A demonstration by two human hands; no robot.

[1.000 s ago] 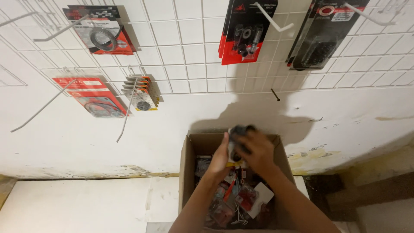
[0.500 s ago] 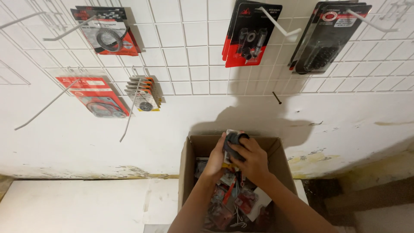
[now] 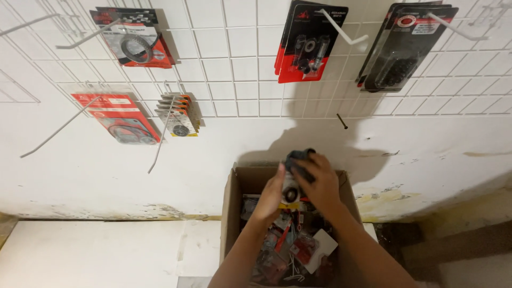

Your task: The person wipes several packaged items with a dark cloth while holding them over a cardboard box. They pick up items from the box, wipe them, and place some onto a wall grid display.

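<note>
Both hands (image 3: pixel 298 186) clasp glossy plastic packets (image 3: pixel 292 184) above cardboard box (image 3: pixel 230 192).

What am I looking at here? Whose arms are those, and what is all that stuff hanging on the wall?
The camera sits on a person's head and looks down, so the two bare arms are that person's own. The left hand and right hand together hold a small packet with a dark round part above an open brown cardboard box full of more red and clear packets. Behind it, a white wire grid on the wall carries red and black packs of parts on long white hooks.
</note>
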